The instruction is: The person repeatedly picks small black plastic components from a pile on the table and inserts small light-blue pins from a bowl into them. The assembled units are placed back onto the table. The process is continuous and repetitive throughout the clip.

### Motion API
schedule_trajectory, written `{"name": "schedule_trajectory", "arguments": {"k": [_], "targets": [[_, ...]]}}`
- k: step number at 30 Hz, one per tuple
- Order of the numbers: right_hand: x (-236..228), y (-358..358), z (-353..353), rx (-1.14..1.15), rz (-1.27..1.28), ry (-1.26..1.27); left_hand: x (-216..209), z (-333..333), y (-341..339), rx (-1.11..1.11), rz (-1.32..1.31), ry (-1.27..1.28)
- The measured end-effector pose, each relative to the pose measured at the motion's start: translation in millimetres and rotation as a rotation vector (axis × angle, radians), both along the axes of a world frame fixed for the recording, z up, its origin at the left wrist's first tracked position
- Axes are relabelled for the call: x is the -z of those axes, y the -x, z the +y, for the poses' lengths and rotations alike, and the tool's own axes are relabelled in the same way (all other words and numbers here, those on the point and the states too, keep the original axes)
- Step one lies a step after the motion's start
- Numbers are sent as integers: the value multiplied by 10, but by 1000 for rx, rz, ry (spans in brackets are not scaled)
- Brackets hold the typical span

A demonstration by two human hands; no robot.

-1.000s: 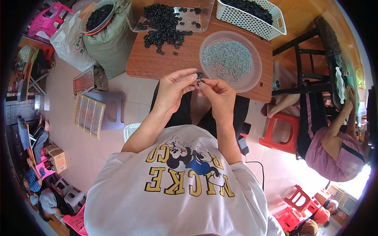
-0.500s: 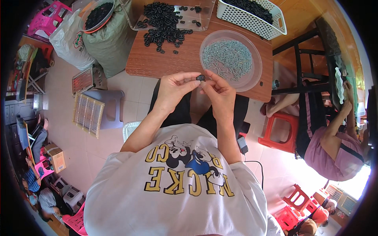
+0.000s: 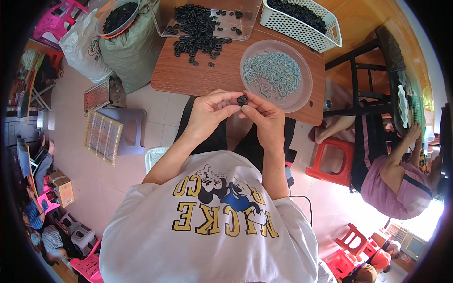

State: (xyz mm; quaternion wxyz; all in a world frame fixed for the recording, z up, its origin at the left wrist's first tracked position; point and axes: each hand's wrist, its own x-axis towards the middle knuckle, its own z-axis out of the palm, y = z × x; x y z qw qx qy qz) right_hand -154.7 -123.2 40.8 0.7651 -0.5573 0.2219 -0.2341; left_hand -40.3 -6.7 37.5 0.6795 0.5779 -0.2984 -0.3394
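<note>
Between my fingertips, just in front of the wooden table's [image 3: 207, 82] near edge, is a small black oval plastic piece [image 3: 242, 100]. My left hand [image 3: 210, 113] pinches it from the left with thumb and forefinger. My right hand [image 3: 267, 121] is closed on its other side, thumb and forefinger meeting it. Whether a screw sits in the piece is too small to tell. Nearest to my right hand stands a round clear bowl [image 3: 307, 87] with many silvery-blue screws [image 3: 271, 70]. Further off, similar black pieces [image 3: 196, 23] are heaped across the table and a clear tray [image 3: 243, 35].
A white perforated basket [image 3: 302, 35] of black pieces stands at the table's far right. Sacks [image 3: 125, 59] and a grey stool [image 3: 132, 129] are at the left. On the right, a person [image 3: 396, 184] sits near a red stool [image 3: 330, 162] and a black-framed table [image 3: 358, 113].
The black piece has turned in my fingers and come slightly nearer to me. My left thumb has shifted lower on it. Both hands have stayed together.
</note>
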Motion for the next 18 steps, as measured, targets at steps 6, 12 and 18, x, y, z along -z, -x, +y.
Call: {"name": "schedule_trajectory", "arguments": {"k": [6,12,18], "targets": [[18,14,41,28,-29,19,-24,29,8,-6,-202,-34],[9,10,103,73,-53,38,-100,76,59,-69,-421,11],[2,64,169,88,-71,107,-91,75,83,-119,-649,117]]}}
